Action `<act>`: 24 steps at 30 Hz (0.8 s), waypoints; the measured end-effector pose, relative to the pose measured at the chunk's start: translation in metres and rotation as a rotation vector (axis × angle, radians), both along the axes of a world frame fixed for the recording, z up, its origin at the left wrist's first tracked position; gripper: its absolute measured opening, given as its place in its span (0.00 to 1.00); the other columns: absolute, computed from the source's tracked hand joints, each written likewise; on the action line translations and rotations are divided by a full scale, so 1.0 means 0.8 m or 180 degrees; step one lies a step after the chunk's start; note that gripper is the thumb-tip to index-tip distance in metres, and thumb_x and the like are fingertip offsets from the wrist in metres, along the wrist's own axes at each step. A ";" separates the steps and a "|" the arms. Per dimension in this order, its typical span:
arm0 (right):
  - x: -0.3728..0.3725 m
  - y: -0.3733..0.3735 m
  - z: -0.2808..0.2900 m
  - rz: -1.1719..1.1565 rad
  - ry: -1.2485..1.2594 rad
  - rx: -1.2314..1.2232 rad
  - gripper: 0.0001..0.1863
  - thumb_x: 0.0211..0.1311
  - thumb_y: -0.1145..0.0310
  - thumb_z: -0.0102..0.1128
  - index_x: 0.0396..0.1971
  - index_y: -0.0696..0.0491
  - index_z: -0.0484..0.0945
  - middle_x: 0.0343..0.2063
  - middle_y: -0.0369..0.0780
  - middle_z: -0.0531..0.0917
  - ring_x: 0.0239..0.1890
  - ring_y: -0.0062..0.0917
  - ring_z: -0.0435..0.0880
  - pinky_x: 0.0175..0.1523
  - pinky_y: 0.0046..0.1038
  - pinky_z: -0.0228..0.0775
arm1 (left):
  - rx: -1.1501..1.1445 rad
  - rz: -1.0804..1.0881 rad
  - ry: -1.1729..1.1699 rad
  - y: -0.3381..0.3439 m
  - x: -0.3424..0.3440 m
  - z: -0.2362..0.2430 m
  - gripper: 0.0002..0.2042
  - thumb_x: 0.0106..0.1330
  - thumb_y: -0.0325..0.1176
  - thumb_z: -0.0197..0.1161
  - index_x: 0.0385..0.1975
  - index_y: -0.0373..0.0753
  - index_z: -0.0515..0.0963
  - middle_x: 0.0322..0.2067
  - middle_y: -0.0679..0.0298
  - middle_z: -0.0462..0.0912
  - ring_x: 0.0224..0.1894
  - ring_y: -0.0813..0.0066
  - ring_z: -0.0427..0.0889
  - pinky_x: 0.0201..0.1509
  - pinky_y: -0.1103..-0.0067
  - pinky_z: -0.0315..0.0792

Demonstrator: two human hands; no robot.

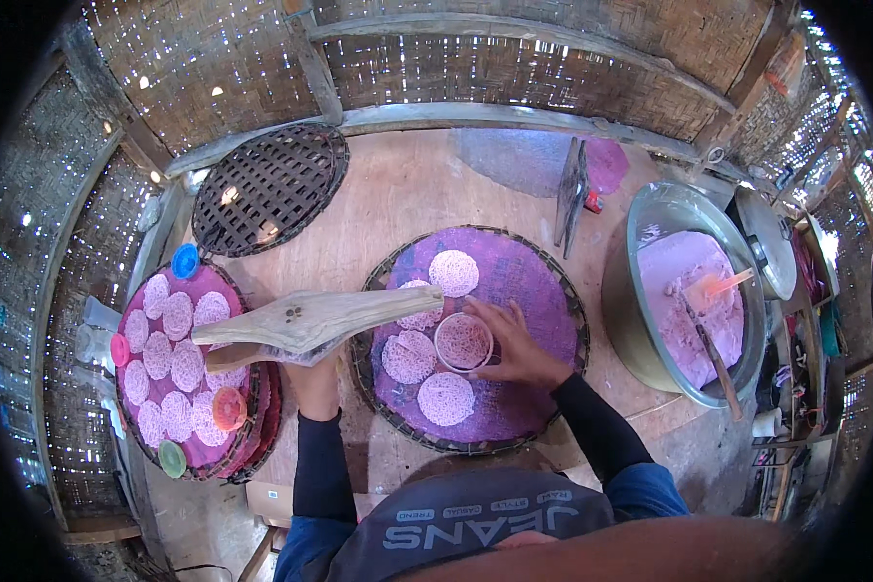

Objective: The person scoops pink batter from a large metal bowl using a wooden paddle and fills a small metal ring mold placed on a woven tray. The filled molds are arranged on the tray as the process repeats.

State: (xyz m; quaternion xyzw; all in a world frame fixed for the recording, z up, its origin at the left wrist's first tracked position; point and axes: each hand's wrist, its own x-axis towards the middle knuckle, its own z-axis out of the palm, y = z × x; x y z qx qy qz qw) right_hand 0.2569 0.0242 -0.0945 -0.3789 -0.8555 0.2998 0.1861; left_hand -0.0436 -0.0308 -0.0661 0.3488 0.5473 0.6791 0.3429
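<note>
My left hand [312,384] is closed round a pale wooden hand press [306,315], which hides most of its fingers. The press hangs tilted, one arm reaching over the left side of a round woven tray [574,301] lined with purple cloth [514,276]. My right hand [516,347] curves its thumb and fingers round a small ring mould [464,341] with a pale rim, filled with pink noodle strands. About it on the cloth lie several flat pink noodle rounds [408,357], one partly covered by the press.
At left, a stacked round tray [242,448] bears noodle rounds and coloured rings, including a blue ring [185,261]. A dark open-weave tray [272,189] lies behind. On the right stands a big metal basin [623,310] of pink dough [684,262] with a wooden paddle [716,359].
</note>
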 end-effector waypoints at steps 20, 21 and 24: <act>0.066 -0.114 0.037 -0.0525 -0.0754 0.0127 0.51 0.40 0.52 0.70 0.65 0.47 0.51 0.55 0.44 0.68 0.57 0.40 0.66 0.63 0.45 0.49 | 0.0286 0.0326 0.0111 -0.018 0.009 0.034 0.24 0.51 0.18 0.63 0.50 0.31 0.65 0.45 0.60 0.74 0.45 0.72 0.74 0.53 0.78 0.66; 0.064 -0.122 0.034 -0.0524 -0.0828 0.0214 0.52 0.40 0.52 0.70 0.65 0.48 0.52 0.55 0.45 0.68 0.57 0.41 0.66 0.62 0.44 0.49 | 0.0276 0.0296 0.0134 -0.020 0.014 0.035 0.24 0.51 0.18 0.63 0.50 0.30 0.65 0.45 0.60 0.74 0.45 0.72 0.74 0.52 0.78 0.66; 0.050 -0.138 0.024 -0.0532 -0.0945 0.0352 0.52 0.39 0.50 0.71 0.65 0.50 0.53 0.56 0.46 0.66 0.58 0.42 0.65 0.62 0.44 0.50 | 0.0329 0.0183 0.0312 -0.027 0.023 0.028 0.23 0.52 0.19 0.62 0.49 0.30 0.66 0.45 0.59 0.75 0.46 0.72 0.74 0.52 0.77 0.66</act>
